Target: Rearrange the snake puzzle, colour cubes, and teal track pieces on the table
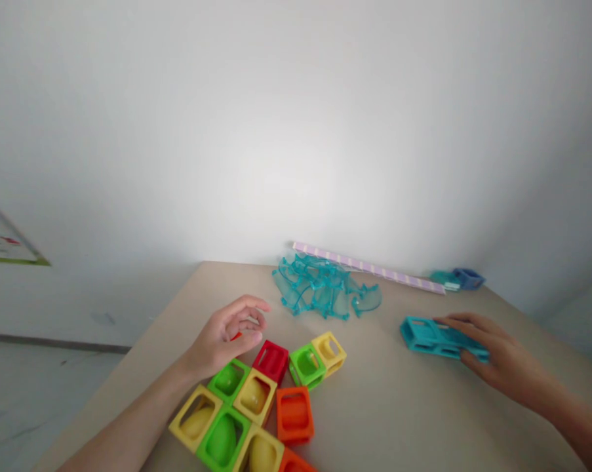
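Observation:
My left hand [227, 337] hovers over the far end of a cluster of hollow cube blocks [256, 413] in yellow, green, red and orange. Its fingers are curled in a loose pinch around a small red piece [235, 336], mostly hidden. My right hand [492, 351] lies on a teal slotted block [431, 335] at the right of the table, thumb and fingers closed along its far end. A green cube [307, 364] and a yellow cube [329, 353] stand joined beside the cluster.
A pile of clear teal curved pieces [320, 292] lies at the table's far side. Behind it a long pale purple strip [369, 267] rests against the wall, with small teal and blue items [460, 278] at its right end. The beige table [384, 406] meets a white wall.

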Available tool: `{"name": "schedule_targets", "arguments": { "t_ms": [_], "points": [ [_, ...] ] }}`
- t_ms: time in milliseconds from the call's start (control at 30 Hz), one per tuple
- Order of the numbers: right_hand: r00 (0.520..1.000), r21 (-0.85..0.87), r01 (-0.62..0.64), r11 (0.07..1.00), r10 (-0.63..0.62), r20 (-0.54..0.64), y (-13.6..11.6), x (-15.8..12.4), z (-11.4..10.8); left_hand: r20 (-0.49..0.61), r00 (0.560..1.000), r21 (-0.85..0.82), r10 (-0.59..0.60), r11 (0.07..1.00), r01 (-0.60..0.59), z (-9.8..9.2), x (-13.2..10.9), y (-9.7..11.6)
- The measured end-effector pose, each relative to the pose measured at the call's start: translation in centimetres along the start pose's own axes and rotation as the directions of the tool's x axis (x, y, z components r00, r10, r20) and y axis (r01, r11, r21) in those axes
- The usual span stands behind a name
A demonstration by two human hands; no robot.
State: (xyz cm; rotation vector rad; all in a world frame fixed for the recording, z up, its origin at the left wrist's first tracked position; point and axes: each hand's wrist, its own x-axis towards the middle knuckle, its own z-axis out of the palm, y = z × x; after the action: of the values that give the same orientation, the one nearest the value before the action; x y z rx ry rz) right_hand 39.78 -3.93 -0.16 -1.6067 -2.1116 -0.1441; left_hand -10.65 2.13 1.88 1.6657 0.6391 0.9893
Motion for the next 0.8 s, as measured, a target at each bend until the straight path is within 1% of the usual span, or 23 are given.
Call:
{"name": "schedule_targets", "arguments": {
  "t_ms": [67, 100, 167, 200, 267, 300, 333, 400, 467, 500, 567, 600, 667, 733, 800],
  "points": [
    [0.993, -0.019, -0.028, 0.999, 0.026, -0.112, 2.0, -1.5, 0.5, 0.002, 1.0, 0.023, -0.003, 1.0, 0.003, 0.0, 0.0, 0.0],
    [0.991, -0.033, -0.043, 0.999, 0.038, -0.129, 2.5, -1.9, 0.6, 0.003, 1.0, 0.036, -0.002, 0.999, 0.002, 0.0, 0.0, 0.0],
    [0.988, -0.074, -0.061, 0.995, 0.049, -0.146, 2.8, -2.1, 0.5, 0.006, 1.0, 0.062, 0.006, 0.998, -0.006, 0.0, 0.0, 0.1],
    [0.986, -0.111, -0.074, 0.991, 0.056, -0.157, 2.5, -2.0, 0.4, 0.008, 1.0, 0.078, 0.013, 0.997, -0.013, 0.1, 0.1, 0.2],
    [0.973, -0.2, -0.103, 0.974, 0.058, -0.222, 1.0, -1.5, 0.2, 0.024, 0.999, 0.127, 0.036, 0.991, -0.039, 0.2, 0.0, 0.5],
    [0.962, -0.247, -0.118, 0.962, 0.048, -0.27, -0.2, -1.3, 0.3, 0.043, 0.998, 0.169, 0.054, 0.984, -0.061, 0.3, 0.0, 0.7],
    [0.948, -0.276, -0.106, 0.955, 0.014, -0.318, -1.7, -1.0, 0.6, 0.074, 0.995, 0.223, 0.073, 0.971, -0.088, 0.5, 0.0, 0.9],
    [0.93, -0.253, -0.002, 0.967, -0.091, -0.355, -5.3, -0.5, 1.6, 0.157, 0.983, 0.346, 0.098, 0.927, -0.147, 0.8, 0.0, 1.4],
    [0.912, -0.139, 0.21, 0.968, -0.245, -0.328, -9.2, 0.1, 3.1, 0.235, 0.967, 0.441, 0.094, 0.877, -0.192, 1.1, -0.1, 1.9],
    [0.914, -0.072, 0.305, 0.95, -0.313, -0.259, -11.1, 0.5, 3.8, 0.262, 0.961, 0.473, 0.084, 0.857, -0.203, 1.2, -0.1, 2.0],
    [0.897, 0.048, 0.431, 0.901, -0.422, -0.131, -14.4, 1.6, 5.2, 0.298, 0.953, 0.523, 0.054, 0.826, -0.21, 1.4, -0.1, 2.1],
    [0.892, 0.101, 0.45, 0.887, -0.443, -0.087, -15.6, 2.3, 5.7, 0.31, 0.95, 0.547, 0.037, 0.811, -0.21, 1.4, -0.1, 2.1],
    [0.896, 0.189, 0.443, 0.876, -0.44, -0.061, -17.6, 3.8, 6.4, 0.328, 0.945, 0.588, 0.005, 0.781, -0.208, 1.4, -0.1, 2.0],
    [0.884, 0.274, 0.457, 0.847, -0.467, -0.031, -18.8, 5.1, 7.0, 0.326, 0.945, 0.626, -0.02, 0.754, -0.2, 1.4, 0.0, 1.8],
    [0.868, 0.34, 0.467, 0.817, -0.497, 0.002, -19.5, 6.0, 7.3, 0.298, 0.954, 0.666, -0.04, 0.724, -0.177, 1.3, 0.0, 1.7]
  ]
}}
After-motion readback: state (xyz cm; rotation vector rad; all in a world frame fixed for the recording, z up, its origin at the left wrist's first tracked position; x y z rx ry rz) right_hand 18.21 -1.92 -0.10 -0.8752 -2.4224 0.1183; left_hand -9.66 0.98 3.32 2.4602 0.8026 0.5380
